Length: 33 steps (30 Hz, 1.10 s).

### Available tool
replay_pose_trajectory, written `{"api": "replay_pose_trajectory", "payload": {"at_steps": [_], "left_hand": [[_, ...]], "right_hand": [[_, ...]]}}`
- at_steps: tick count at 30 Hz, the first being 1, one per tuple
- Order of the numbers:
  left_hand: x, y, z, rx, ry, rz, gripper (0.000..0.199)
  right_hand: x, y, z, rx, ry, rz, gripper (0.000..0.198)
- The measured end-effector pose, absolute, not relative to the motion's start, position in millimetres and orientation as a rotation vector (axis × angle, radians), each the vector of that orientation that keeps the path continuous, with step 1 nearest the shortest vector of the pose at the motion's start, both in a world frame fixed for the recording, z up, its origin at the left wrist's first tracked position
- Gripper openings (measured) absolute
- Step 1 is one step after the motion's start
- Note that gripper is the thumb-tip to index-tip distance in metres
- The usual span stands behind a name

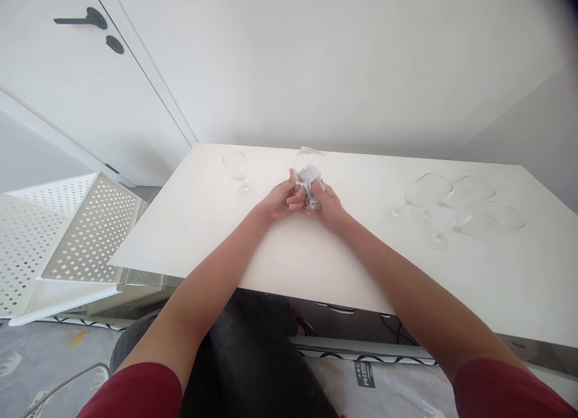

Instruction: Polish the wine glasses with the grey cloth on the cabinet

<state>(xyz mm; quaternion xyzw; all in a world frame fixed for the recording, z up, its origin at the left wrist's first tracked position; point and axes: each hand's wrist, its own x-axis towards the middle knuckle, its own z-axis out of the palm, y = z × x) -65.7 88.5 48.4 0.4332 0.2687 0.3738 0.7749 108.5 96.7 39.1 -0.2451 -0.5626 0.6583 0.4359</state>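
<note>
Over the middle of the white table, a clear stemmed glass (309, 159) is held with its bowl pointing away from me. My left hand (288, 200) has its fingers closed around the stem and foot end of this glass. My right hand (329, 205) presses a crumpled white-grey cloth (313, 194) against the lower bowl and stem. The fingers partly hide the stem and foot. To the left of my hands, another stemmed glass (235, 166) is on the table by itself.
Several clear stemmed glasses (428, 190) are grouped on the right side of the white table (289, 261). A white perforated metal piece (90, 231) is beside the table's left edge. A wall runs along the far edge, with a door handle (85, 18) at upper left.
</note>
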Motion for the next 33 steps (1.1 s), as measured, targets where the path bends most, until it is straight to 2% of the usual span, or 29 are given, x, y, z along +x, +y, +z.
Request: {"api": "replay_pose_trajectory", "payload": {"at_steps": [6,11,13,18,21,23,29,33], "left_hand": [[-62.4,84.8,51.8,0.904,0.629,0.709,0.072],[-60.5,83.1,57.1,0.877,0.556,0.767,0.066],[-58.4,83.9,56.3,0.861,0.585,0.865,0.062],[-48.2,85.6,45.4,0.979,0.756,0.972,0.057],[-44.7,83.7,41.1,1.109,0.811,0.975,0.059],[-45.0,81.9,41.1,1.197,0.833,0.944,0.063],[-51.5,79.9,44.5,1.253,0.772,0.830,0.067],[-53.2,80.0,47.2,1.223,0.633,0.792,0.065]], "right_hand": [[117.5,105.1,47.2,-0.536,-1.215,1.508,0.068],[117.3,103.0,40.3,-0.656,-1.321,1.588,0.074],[116.1,103.0,35.1,-0.756,-1.322,1.358,0.063],[118.6,106.8,38.6,-0.780,-1.741,0.408,0.035],[121.8,106.0,44.3,-0.763,-1.858,0.192,0.025],[125.0,106.1,44.2,-0.814,-1.697,0.273,0.025],[134.1,119.8,41.9,-0.783,-1.222,1.042,0.035],[127.0,116.4,49.3,-0.669,-1.105,1.332,0.042]]}}
